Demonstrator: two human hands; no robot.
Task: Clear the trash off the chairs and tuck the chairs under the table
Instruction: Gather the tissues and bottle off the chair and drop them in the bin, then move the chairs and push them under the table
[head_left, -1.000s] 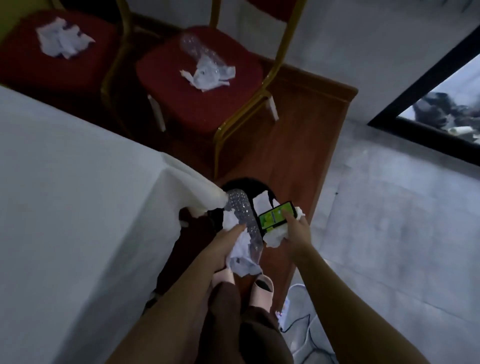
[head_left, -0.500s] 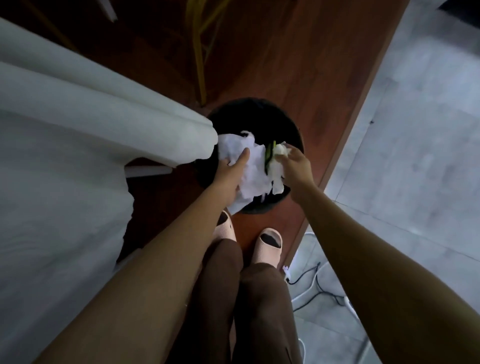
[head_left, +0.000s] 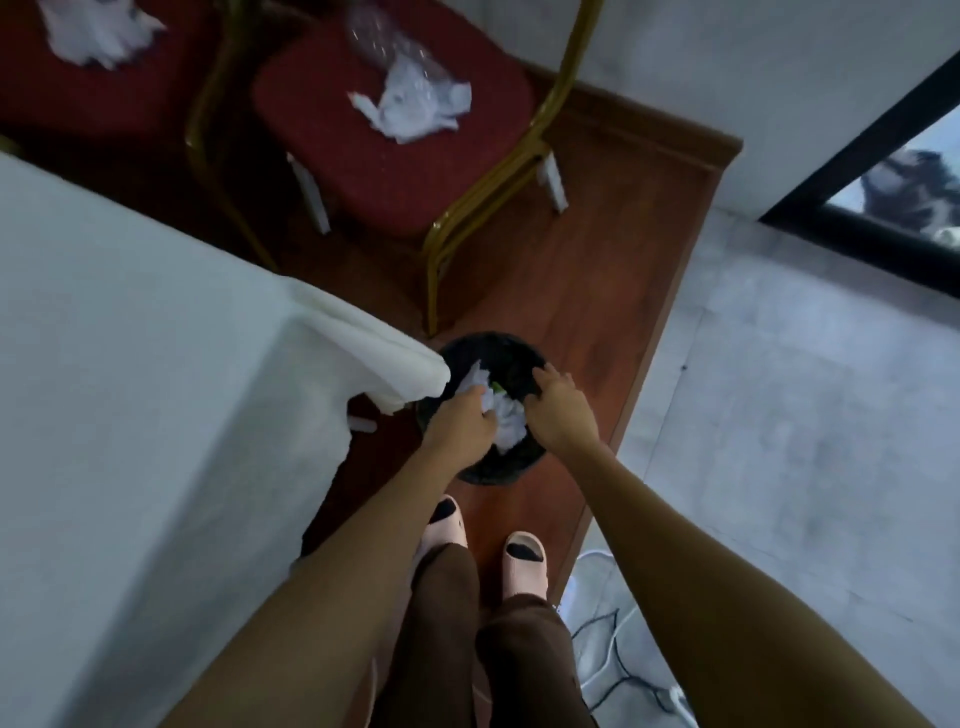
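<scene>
1. My one camera rides on my head, looking steeply down, close over the black bin (head_left: 511, 353).
2. Its wide view takes in the red chair (head_left: 415, 176) ahead and the table (head_left: 130, 415) at left.

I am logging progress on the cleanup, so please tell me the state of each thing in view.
bin: upright on the floor, binned paper inside.
left hand: over the bin, touching binned paper; grip unclear.
right hand: open, fingers spread over the bin.
near chair: not tucked, tissue and plastic bottle on its seat.
far chair: crumpled paper on its seat.
</scene>
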